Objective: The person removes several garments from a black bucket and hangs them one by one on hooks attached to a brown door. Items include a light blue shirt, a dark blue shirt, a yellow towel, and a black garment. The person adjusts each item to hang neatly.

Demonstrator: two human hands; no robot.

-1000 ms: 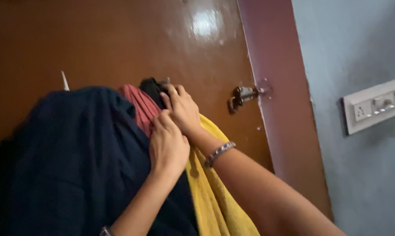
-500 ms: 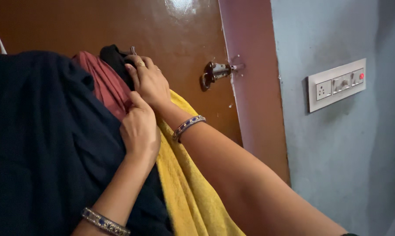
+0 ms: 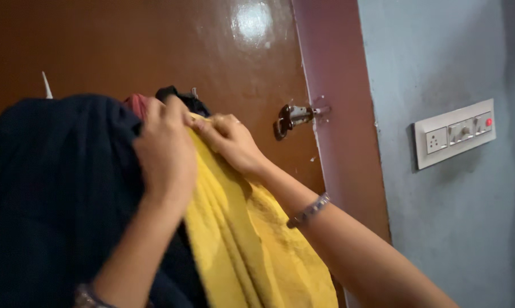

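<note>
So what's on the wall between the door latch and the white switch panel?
Head view: the purplish door frame and bare blue wall lie between door latch and switch panel.

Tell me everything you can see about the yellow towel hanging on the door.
The yellow towel looks like thick, nubby terry cloth in a mustard yellow. It hangs in long vertical folds against the brown door, running out of the bottom of the picture. Its top edge is pinched by the right hand, while the left hand grips where it meets the dark navy garment on its left. What it hangs from is hidden.
</note>
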